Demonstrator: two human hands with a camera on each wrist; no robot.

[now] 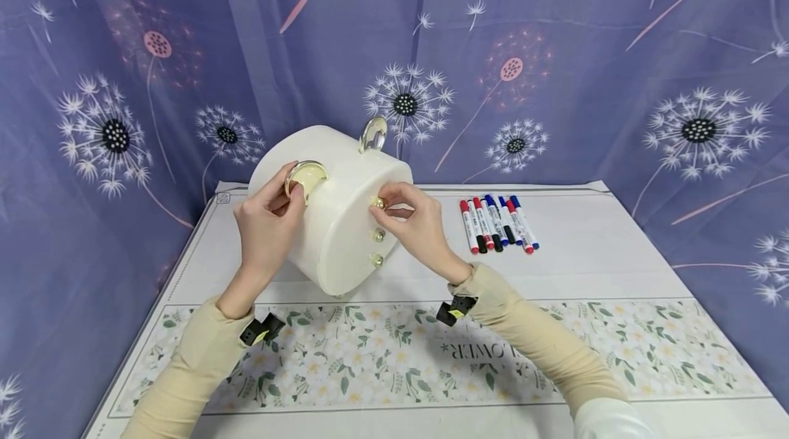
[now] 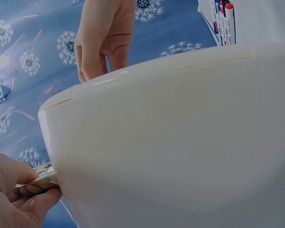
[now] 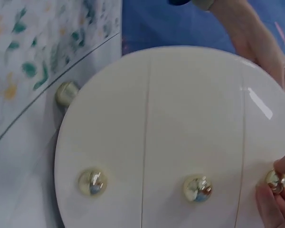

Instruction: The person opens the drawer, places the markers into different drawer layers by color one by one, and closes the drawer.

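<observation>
Both hands grasp the white box

From the head view, I see the white box [image 1: 335, 199] on the left of the table [image 1: 585, 240], its knobbed face turned right. The left hand [image 1: 268, 227] grips a gold handle [image 1: 317, 175] on the left; the right hand [image 1: 419, 220] pinches the end knob [image 1: 378, 203], farthest of three. Markers [image 1: 498, 223] lie to the right, apart from it.

In the left wrist view, thumb and fingers hold the handle; the box hides the right hand's fingertips.

In the right wrist view, the pinched knob sits beside a seam [image 3: 243, 142]. I judge that the left hand should steady the box while any pull runs square to the face; the knob looks slick, so a firm pinch matters.
</observation>
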